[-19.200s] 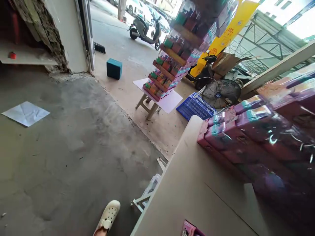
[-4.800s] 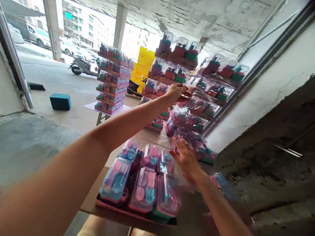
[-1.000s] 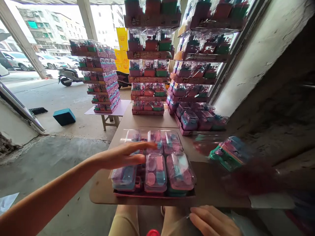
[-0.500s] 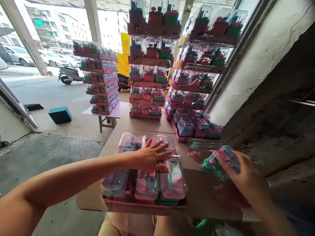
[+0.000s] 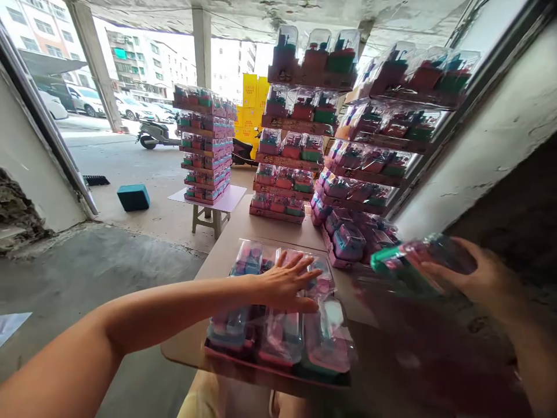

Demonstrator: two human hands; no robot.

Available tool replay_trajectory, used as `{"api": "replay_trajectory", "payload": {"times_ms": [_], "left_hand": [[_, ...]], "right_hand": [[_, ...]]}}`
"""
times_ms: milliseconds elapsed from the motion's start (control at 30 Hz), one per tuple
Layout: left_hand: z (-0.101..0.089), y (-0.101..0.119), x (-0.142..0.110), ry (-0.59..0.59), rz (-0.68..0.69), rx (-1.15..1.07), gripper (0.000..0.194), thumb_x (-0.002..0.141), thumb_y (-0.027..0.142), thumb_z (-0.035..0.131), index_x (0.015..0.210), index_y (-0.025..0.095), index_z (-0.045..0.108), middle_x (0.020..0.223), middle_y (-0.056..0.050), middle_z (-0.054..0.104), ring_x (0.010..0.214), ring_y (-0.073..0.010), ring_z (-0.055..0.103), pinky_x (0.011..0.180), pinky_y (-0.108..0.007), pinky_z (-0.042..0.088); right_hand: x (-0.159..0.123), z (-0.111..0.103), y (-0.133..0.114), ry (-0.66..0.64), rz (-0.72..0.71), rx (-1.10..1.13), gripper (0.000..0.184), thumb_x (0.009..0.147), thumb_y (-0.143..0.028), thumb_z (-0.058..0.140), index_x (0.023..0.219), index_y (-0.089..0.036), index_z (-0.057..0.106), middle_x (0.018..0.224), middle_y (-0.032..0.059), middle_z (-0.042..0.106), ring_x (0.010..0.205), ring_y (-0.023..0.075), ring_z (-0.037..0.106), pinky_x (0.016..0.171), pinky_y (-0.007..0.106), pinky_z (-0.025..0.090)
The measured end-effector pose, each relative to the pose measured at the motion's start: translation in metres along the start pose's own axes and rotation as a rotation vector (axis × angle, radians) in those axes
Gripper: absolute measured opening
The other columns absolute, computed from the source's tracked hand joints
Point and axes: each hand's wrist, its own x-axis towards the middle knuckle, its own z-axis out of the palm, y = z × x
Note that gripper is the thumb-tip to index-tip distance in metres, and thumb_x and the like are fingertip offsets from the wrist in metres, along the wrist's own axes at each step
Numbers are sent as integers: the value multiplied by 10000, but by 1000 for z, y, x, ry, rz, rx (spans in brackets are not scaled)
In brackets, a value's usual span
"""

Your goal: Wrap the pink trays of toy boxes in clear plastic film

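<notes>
Your right hand [image 5: 483, 278] grips a green-based toy pack [image 5: 409, 261], now lifted higher right; your left hand [image 5: 285, 281] stays flat, fingers spread, on the near tray of packs [image 5: 278, 360].

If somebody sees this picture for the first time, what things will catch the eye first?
First the tall stacks of toy packs, pink and green in clear plastic, at the far end of the table. Next, the left hand lies flat on a tray of packs at the near edge, while the right hand holds one green pack above the table.
</notes>
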Motion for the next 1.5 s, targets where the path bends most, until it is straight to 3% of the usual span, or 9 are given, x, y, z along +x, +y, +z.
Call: {"api": "replay_trajectory", "payload": {"times_ms": [133,267,533,700,867,1067,1167,1367,1500], "left_hand": [[-5,4,3,54,373,195,488,910,410,438,1298,115,460,1302,-176,521,1267,-259,422,1079,-398,316],[-4,2,4,33,458,329,339,928,335,426,1208,182,539,1048,-107,644,950,-178,608,790,-263,500],[-22,16,-3,109,632,541,276,915,165,404,1130,149,577,1063,-130,625,1005,-203,566,840,-295,477],[-34,25,-60,364,189,316,340,937,222,378,1265,183,457,1112,-107,611,1100,-221,535,944,-354,436],[-8,16,-150,501,-504,-66,478,895,384,456,1343,259,346,1226,-107,552,1083,-247,575,886,-399,495],[23,53,-168,344,-328,116,635,844,412,545,1412,313,279,1494,-94,292,1385,-344,198,1100,-610,110],[24,70,-160,288,-184,120,599,864,457,503,1408,312,299,1484,-84,319,1379,-307,237,1123,-569,71],[34,56,-185,722,-692,-215,545,821,463,544,1304,252,406,1280,-124,502,1139,-273,529,900,-438,477],[40,53,-205,681,-882,-876,495,732,532,602,1068,181,503,780,-18,600,636,-149,584,558,-258,483]], "right_hand": [[13,-14,-85,-319,-159,442,671,635,-465,718,1223,-219,512,1175,125,592,989,251,607,818,343,486],[16,-2,-151,-504,-434,531,668,694,-463,687,1268,-186,486,1232,103,552,1075,235,573,896,307,474],[11,33,-184,-601,-692,376,708,705,-547,641,1321,-252,454,1288,108,501,1204,298,469,1008,487,391],[-24,16,-160,-331,-477,627,755,707,-642,582,1330,-258,399,1345,103,454,1254,300,413,1001,486,389],[-126,-2,-128,-360,115,901,509,784,-589,525,1135,-221,519,802,43,624,709,192,620,553,289,520],[-195,-8,-136,-846,189,976,652,834,-668,332,1164,-167,587,410,-37,455,366,134,444,419,271,401],[-197,-12,-135,-876,267,944,684,788,-721,352,954,-148,687,487,10,535,424,131,483,429,261,389],[-229,-4,-114,-782,439,964,484,689,-638,601,842,-180,636,737,45,636,598,158,566,485,254,430],[-258,14,-113,-544,598,1163,506,651,-516,706,1015,-233,497,666,-23,592,552,147,554,506,258,439]]}}
